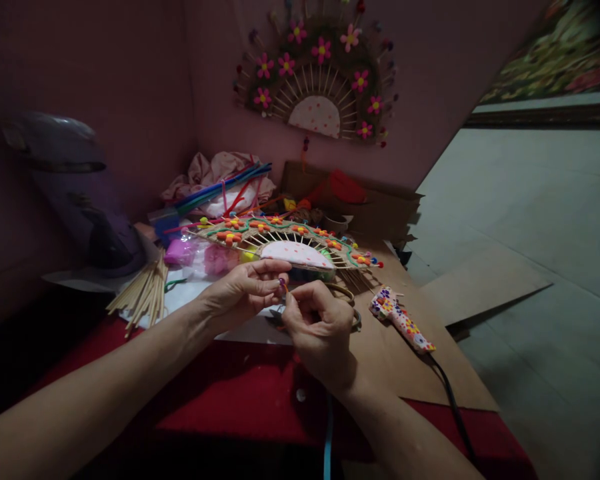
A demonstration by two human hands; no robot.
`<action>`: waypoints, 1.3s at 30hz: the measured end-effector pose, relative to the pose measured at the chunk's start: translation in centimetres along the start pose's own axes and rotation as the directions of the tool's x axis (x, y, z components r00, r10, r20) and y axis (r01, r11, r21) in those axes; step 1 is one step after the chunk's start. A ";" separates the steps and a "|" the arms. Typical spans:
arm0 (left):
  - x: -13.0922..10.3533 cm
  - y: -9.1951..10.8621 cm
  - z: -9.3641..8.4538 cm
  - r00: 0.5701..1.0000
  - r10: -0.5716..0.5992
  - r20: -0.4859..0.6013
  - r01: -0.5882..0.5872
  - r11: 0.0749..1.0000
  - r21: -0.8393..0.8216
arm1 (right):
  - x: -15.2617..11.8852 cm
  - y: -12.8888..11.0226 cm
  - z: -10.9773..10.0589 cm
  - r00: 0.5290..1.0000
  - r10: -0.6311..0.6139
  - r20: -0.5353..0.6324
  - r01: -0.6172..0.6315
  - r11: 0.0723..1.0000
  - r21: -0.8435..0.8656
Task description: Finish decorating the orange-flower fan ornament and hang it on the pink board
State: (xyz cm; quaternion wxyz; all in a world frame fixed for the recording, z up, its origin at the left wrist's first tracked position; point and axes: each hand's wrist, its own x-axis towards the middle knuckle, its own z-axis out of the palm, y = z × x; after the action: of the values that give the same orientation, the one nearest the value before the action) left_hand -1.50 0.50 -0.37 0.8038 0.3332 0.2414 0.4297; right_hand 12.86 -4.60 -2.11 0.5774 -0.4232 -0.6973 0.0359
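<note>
both the left hand [245,290] and right hand [317,323] pinch a tiny purple bead [283,283] just before the stick fan [285,243]; it looks light, hard, slippery, best held by fingertips.

Fan-shaped stick craft [290,240] lies at middle of surface [240,393], just behind both hands. Left hand [245,290] and right hand [320,327] meet before it, pinching small bead [283,283] between them. Glue gun [400,319] right of hands, on cardboard sheet [410,373] at right edge. Stick bundle [143,293] toward left edge. Pipe cleaners [225,187] at back. Second fan craft [320,80] on wall behind.
</note>
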 end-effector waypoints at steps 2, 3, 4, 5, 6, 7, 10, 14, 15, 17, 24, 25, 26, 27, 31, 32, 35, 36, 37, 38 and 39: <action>0.0 0.0 0.0 1.000 0.002 0.011 -0.002 1.000 0.004 | 0.0 0.0 0.0 1.000 0.004 0.010 -0.004 1.000 -0.004; 0.0 0.0 0.0 1.000 0.002 0.015 -0.002 1.000 0.005 | 0.0 0.0 0.0 1.000 0.005 0.013 -0.005 1.000 -0.005; 0.0 0.0 0.0 1.000 0.003 0.018 -0.003 1.000 0.006 | 0.0 0.0 0.0 1.000 0.004 0.014 -0.004 1.000 -0.005; 0.0 -0.1 0.0 1.000 0.003 0.020 -0.003 1.000 0.007 | 0.0 0.0 0.0 1.000 0.003 0.015 -0.003 1.000 -0.005; 0.0 -0.1 0.0 1.000 0.005 0.019 -0.005 1.000 0.007 | 0.0 0.0 0.0 1.000 0.000 0.013 0.000 1.000 -0.004; 0.0 -0.1 0.0 1.000 0.005 0.015 -0.005 1.000 0.008 | 0.0 0.0 -0.1 1.000 -0.002 0.012 0.002 1.000 -0.003; 0.0 0.0 0.0 1.000 0.007 0.003 -0.007 1.000 0.010 | 0.0 0.0 -0.1 1.000 -0.005 0.011 0.005 1.000 -0.002; -0.1 0.0 0.1 1.000 0.005 0.004 -0.005 1.000 0.009 | 0.0 0.0 0.0 1.000 0.005 0.012 -0.004 1.000 -0.013; -0.1 0.0 0.2 1.000 0.004 0.004 -0.004 1.000 0.008 | 0.0 0.0 0.0 1.000 0.006 0.013 -0.006 1.000 -0.015; -0.1 0.0 0.2 1.000 0.004 0.001 -0.004 1.000 0.005 | 0.0 0.0 0.0 1.000 0.009 0.013 -0.008 1.000 -0.013; -0.1 0.0 0.1 1.000 0.004 0.025 -0.004 1.000 0.013 | -0.1 0.1 0.0 0.999 0.029 0.037 -0.030 0.999 0.018; -0.1 0.0 0.0 0.999 0.004 0.032 -0.005 1.000 0.015 | -0.1 0.1 0.0 0.999 0.028 0.037 -0.029 0.999 0.018; -0.1 -0.1 0.0 0.999 0.005 0.039 -0.006 1.000 0.016 | -0.1 0.0 0.0 0.999 0.026 0.036 -0.026 1.000 0.015; 0.0 -0.1 0.0 0.999 0.005 0.046 -0.006 1.000 0.018 | 0.0 -0.1 -0.1 0.999 0.023 0.032 -0.023 1.000 0.010; 0.0 -0.1 -0.2 0.998 0.008 0.061 -0.010 1.000 0.024 | 0.1 -0.2 -0.1 1.000 0.014 0.020 -0.014 1.000 -0.009; 0.0 -0.1 -0.2 0.998 0.009 0.065 -0.011 1.000 0.026 | 0.1 -0.2 -0.1 1.000 0.015 0.019 -0.015 1.000 -0.008; 0.1 -0.1 -0.2 0.998 0.012 0.069 -0.014 0.999 0.030 | 0.1 -0.2 -0.1 1.000 0.022 0.022 -0.022 1.000 -0.002; 0.1 -0.1 -0.1 0.998 0.014 0.067 -0.016 0.999 0.029 | 0.1 -0.2 -0.1 0.999 0.027 0.025 -0.027 1.000 0.000; 0.0 -0.1 -0.1 0.998 0.014 0.065 -0.016 0.999 0.028 | 0.0 -0.2 -0.1 0.999 0.032 0.027 -0.033 0.999 0.004; 0.0 -0.1 -0.1 0.998 0.014 0.065 -0.016 0.999 0.027 | 0.0 -0.2 -0.1 0.999 0.037 0.028 -0.038 0.999 0.007; 0.0 -0.1 0.0 0.998 0.014 0.067 -0.016 0.999 0.028 | 0.0 -0.2 -0.1 0.999 0.042 0.028 -0.042 0.999 0.007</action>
State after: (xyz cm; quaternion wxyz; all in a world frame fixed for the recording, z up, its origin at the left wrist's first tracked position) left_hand -1.45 0.48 -0.49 0.8034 0.3604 0.2180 0.4208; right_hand 12.84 -4.72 -1.99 0.5682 -0.4350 -0.6962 0.0566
